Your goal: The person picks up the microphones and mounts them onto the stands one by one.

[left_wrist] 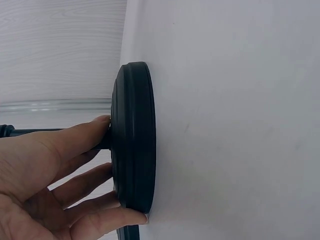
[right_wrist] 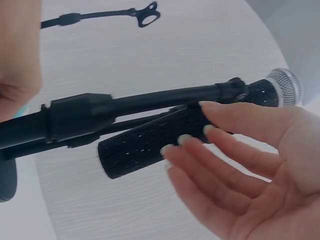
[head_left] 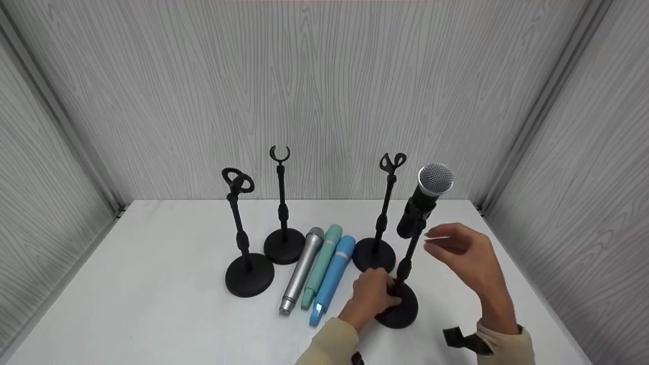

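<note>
A black microphone with a silver mesh head (head_left: 435, 179) sits tilted in the clip of the front right microphone stand (head_left: 405, 263). My left hand (head_left: 371, 293) holds that stand low down, its fingers around the bottom of the pole and the rim of the round base (left_wrist: 134, 137). Beside the microphone is my right hand (head_left: 469, 253), fingers loosely bent and nothing gripped. In the right wrist view, its fingertips (right_wrist: 172, 150) appear close to the black microphone body (right_wrist: 145, 145); whether they touch it I cannot tell.
Three microphones lie side by side mid-table: silver (head_left: 303, 271), green (head_left: 323, 266) and blue (head_left: 332, 280). Bare stands rise at left (head_left: 243, 243), back left (head_left: 283, 213) and behind the held one (head_left: 382, 223). Grey wood-grain panels (head_left: 314, 101) enclose the white table (head_left: 167, 324).
</note>
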Action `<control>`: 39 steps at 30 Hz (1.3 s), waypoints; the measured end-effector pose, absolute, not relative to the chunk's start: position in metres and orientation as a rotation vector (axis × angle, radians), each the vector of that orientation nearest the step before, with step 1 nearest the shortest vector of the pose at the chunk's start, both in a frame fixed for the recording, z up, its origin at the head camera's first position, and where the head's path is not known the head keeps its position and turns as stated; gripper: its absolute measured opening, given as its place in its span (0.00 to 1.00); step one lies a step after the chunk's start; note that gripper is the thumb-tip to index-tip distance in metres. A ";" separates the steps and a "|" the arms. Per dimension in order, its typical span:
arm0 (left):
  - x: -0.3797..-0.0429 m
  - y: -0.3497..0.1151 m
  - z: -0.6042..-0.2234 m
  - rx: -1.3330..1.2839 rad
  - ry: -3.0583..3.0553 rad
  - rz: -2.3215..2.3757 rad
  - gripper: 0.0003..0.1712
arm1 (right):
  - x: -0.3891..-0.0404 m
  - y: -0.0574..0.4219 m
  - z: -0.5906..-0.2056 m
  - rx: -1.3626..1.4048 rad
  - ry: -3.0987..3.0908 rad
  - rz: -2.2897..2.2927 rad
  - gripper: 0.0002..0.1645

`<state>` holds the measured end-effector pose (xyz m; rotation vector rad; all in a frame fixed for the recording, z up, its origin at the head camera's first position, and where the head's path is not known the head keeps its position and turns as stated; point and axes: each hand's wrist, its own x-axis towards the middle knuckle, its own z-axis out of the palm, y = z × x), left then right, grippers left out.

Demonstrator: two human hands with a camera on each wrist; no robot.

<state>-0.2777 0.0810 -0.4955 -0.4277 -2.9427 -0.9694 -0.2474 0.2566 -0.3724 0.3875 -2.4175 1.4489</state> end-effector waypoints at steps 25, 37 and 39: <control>-0.278 0.082 -0.497 -0.425 -2.953 -0.978 0.13 | -0.236 0.225 -0.321 0.559 -2.304 1.410 0.12; -0.278 0.081 -0.495 -0.416 -2.960 -1.023 0.13 | -0.238 0.228 -0.328 0.648 -2.368 1.389 0.12; -0.279 0.081 -0.494 -0.412 -2.956 -1.035 0.13 | -0.239 0.228 -0.329 0.633 -2.380 1.409 0.12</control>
